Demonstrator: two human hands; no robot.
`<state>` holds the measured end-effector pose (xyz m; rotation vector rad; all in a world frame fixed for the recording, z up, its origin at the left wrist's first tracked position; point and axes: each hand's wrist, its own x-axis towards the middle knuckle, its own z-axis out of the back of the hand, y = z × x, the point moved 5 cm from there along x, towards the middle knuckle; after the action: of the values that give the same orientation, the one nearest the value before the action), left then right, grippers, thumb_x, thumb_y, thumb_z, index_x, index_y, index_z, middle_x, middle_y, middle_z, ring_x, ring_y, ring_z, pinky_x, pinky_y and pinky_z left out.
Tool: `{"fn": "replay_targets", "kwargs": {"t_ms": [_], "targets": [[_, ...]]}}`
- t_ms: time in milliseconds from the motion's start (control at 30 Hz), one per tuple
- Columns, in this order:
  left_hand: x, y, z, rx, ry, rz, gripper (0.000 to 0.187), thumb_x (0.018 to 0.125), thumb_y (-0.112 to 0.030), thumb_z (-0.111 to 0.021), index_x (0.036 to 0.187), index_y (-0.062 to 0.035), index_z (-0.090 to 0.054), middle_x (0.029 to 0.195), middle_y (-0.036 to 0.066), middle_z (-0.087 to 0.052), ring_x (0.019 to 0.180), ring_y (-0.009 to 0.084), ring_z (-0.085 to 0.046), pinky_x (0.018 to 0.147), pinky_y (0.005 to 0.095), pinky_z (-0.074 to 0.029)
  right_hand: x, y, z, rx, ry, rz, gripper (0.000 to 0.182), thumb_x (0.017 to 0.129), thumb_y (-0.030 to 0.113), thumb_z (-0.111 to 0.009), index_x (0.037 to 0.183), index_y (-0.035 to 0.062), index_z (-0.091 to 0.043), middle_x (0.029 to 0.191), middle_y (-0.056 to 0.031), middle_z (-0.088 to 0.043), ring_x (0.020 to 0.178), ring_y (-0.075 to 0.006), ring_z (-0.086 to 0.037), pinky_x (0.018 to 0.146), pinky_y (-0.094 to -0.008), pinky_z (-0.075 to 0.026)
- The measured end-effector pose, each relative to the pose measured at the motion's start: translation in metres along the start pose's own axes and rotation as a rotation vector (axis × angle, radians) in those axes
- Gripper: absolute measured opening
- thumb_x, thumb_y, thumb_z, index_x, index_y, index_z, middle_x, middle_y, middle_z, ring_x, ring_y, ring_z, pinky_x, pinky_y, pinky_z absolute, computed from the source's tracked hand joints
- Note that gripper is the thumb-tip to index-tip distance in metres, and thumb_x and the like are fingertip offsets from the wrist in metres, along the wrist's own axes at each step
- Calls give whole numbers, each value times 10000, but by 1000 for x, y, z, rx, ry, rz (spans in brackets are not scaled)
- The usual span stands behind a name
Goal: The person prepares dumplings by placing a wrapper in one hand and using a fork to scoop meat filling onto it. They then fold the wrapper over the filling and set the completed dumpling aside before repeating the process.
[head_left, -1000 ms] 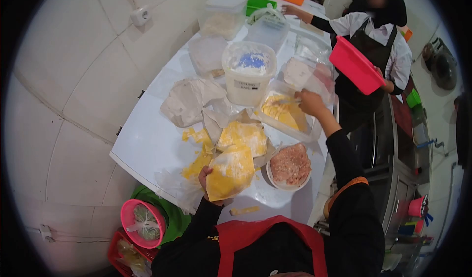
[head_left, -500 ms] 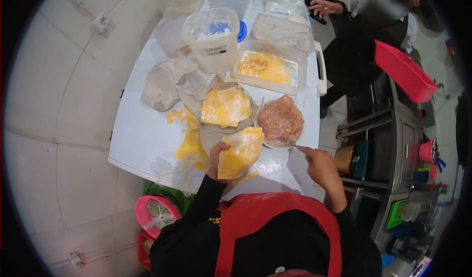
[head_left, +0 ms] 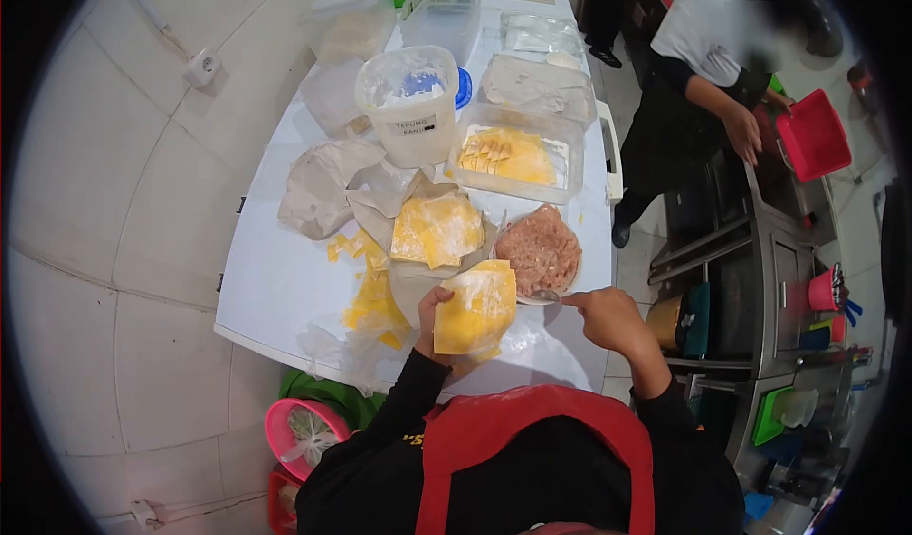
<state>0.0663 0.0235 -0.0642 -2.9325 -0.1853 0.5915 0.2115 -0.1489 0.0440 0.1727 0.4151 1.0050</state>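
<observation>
My left hand (head_left: 433,318) grips the left edge of floured yellow wrapper sheets (head_left: 475,309), held up over the table's near part. My right hand (head_left: 610,320) is closed on the handle of a metal spoon (head_left: 545,296), whose bowl rests at the near edge of the minced meat (head_left: 540,250) on a round plate. Left of the meat, a stack of yellow wrappers (head_left: 437,229) lies on brown paper. Folded wrapper pieces (head_left: 505,155) fill part of a clear tray (head_left: 521,191) behind the meat.
A tub of white powder (head_left: 410,136) stands behind the stack, beside crumpled paper (head_left: 323,185). Yellow scraps (head_left: 369,297) lie on the table (head_left: 275,293) at left. At upper right, a co-worker (head_left: 708,50) stands by a red basket (head_left: 817,136). A pink bucket (head_left: 281,432) is below.
My right hand and spoon have shifted slightly left and down, and the wrappers in my left hand have moved slightly right. The co-worker's arm and the red basket have moved. The view has tilted slightly.
</observation>
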Motion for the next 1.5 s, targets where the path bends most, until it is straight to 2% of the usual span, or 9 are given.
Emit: {"fn": "replay_targets", "kwargs": {"t_ms": [233,533,633,733,933,1067,1167,1367,1500], "targets": [[1,1,-6,-88,116,-14,631,718,-237,-466,1271,60,-404,1230,254,-504,1103,382,-525,979,482,-399,0,-2,3,121,-116,-65,376,722,-3,-526,1039,136,-674,749,-184,-637,728,-354,-618,696,-433,-487],[-2,2,-2,-91,61,-4,606,716,-235,-457,1239,68,-430,1188,251,-532,1062,382,-551,955,485,-423,-2,-15,1,231,9,8,350,736,10,-526,1038,112,-670,792,-202,-638,739,-362,-613,694,-425,-486],[-1,1,5,-111,91,13,609,716,-236,-457,1243,68,-427,1193,252,-529,1066,382,-548,960,484,-417,-6,-15,12,343,39,-155,322,752,19,-532,1026,109,-675,809,-204,-637,737,-370,-610,696,-427,-480],[-1,2,1,-133,128,34,615,718,-237,-457,1252,66,-421,1202,252,-524,1070,383,-545,967,484,-410,-1,-12,-14,315,-143,-31,331,782,2,-526,1051,133,-668,803,-207,-630,753,-366,-607,698,-413,-472],[-3,4,-2,-146,112,0,619,714,-235,-462,1252,67,-421,1202,251,-525,1067,382,-547,960,487,-415,4,0,-6,216,82,-65,345,754,3,-533,1052,118,-664,854,-193,-645,782,-351,-618,735,-410,-477],[-3,3,-6,-136,94,-2,633,712,-239,-461,1264,66,-410,1213,251,-516,1081,383,-537,968,490,-407,7,-23,11,402,92,93,323,772,14,-537,1053,112,-663,831,-204,-639,746,-347,-616,687,-384,-470],[-5,5,-2,-73,41,-28,653,716,-249,-460,1289,56,-390,1240,247,-497,1110,386,-518,986,493,-388,1,-38,13,510,204,-151,321,774,11,-534,1050,110,-664,833,-205,-637,744,-347,-615,688,-383,-469],[-3,5,3,-101,27,-5,643,706,-243,-464,1271,59,-407,1218,250,-513,1087,385,-533,968,490,-407,6,-17,-5,330,11,-64,313,777,11,-527,1038,111,-669,824,-202,-637,763,-358,-613,703,-410,-470],[-2,3,2,-110,57,2,632,700,-241,-467,1253,63,-424,1201,253,-525,1064,384,-548,958,486,-418,8,-14,-1,325,41,29,309,778,17,-531,1036,114,-669,803,-197,-638,743,-357,-614,706,-406,-472]]}}
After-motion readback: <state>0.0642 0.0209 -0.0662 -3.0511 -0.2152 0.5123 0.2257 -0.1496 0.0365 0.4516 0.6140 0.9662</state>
